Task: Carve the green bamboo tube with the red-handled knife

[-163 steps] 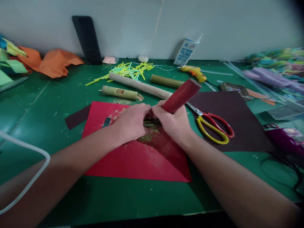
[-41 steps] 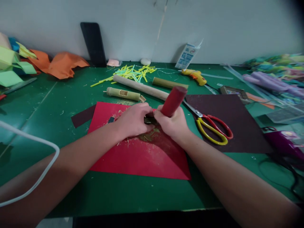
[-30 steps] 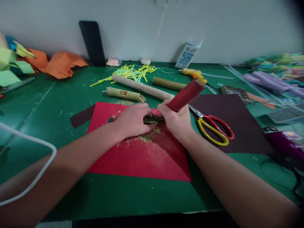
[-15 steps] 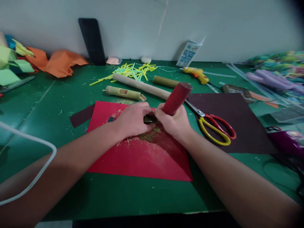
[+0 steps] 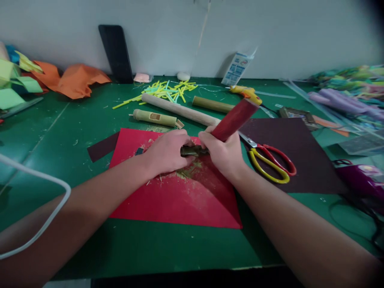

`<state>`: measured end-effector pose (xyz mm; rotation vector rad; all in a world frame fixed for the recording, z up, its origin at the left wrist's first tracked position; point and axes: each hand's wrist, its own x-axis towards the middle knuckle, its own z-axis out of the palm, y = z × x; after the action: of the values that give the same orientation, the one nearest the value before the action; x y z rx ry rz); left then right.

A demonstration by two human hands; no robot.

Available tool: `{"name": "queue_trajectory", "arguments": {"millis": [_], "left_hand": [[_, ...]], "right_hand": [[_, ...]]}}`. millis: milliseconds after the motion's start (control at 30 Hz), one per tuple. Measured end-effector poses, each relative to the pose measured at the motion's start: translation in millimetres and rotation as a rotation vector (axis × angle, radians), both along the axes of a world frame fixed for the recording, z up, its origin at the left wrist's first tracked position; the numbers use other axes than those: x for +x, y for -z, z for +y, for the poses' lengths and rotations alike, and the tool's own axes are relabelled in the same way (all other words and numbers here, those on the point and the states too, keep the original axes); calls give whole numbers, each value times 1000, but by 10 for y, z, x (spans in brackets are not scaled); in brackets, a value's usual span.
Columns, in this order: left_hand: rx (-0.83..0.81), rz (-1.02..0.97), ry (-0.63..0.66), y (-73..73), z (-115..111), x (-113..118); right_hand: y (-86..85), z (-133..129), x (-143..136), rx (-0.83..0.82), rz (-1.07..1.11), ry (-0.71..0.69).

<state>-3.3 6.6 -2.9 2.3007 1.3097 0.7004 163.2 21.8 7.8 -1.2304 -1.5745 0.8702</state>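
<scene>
My right hand is wrapped round the thick red handle of a tool, which leans up and to the right. The tool's working end is mostly hidden by my fingers. My left hand is closed on a dark greenish bamboo piece, whose end shows between my two hands. Both hands are over a red sheet, with greenish-brown shavings scattered below the bamboo. Beyond my hands lie a bamboo tube with a cut opening and a pale wooden rod.
Right of my right hand, scissors with red and yellow handles lie on a dark sheet. Farther back are a yellow glue gun, another bamboo tube and yellow-green strips. A black phone leans on the wall.
The red handle has tilted farther to the right and down, and my right hand has turned with it, slightly away from my left hand. My left hand stays nearly in place.
</scene>
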Motion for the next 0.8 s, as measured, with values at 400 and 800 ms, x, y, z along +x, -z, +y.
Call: {"name": "queue_trajectory", "arguments": {"millis": [400, 800], "left_hand": [[35, 47, 9, -14, 5, -7], [291, -54, -60, -90, 21, -128]], "right_hand": [[22, 4, -19, 15, 66, 50], [18, -94, 8, 135, 10, 32]]}}
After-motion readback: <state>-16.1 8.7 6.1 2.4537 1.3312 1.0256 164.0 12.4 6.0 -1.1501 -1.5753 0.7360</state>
